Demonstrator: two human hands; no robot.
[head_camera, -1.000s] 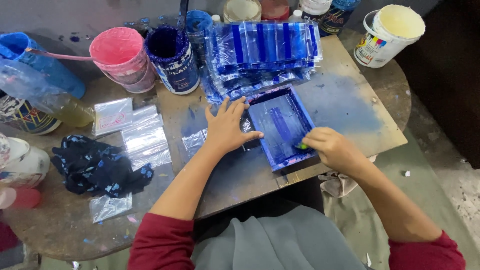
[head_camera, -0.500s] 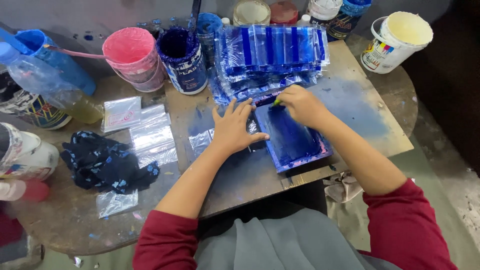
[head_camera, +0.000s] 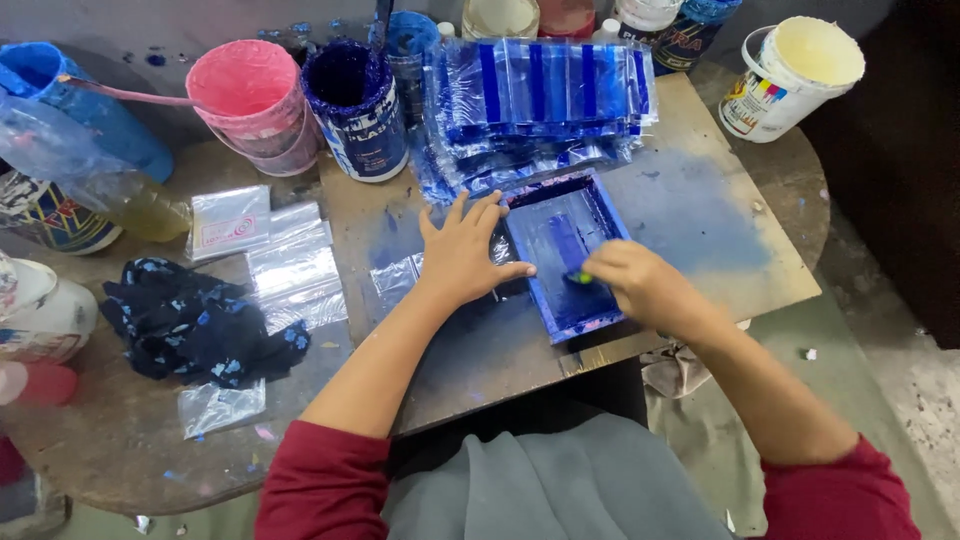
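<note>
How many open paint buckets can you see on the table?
3 clearly open: a pink bucket at the back left, a dark blue bucket right beside it, and a white bucket at the back right. More containers along the top edge are cut off.

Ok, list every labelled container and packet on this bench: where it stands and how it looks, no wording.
White tub: far right, round, cream inside, multicoloured label.
Blue can: far centre-left, cylinder, blue-smeared, white-lettered label.
Pink tub: left of the blue can, round, pink-coated.
Striped can: left edge, dark label with coloured bands.
Printed bag: left of the left hand, flat, clear, red print.
Bag stack: behind the frame, clear with blue stripes.
</note>
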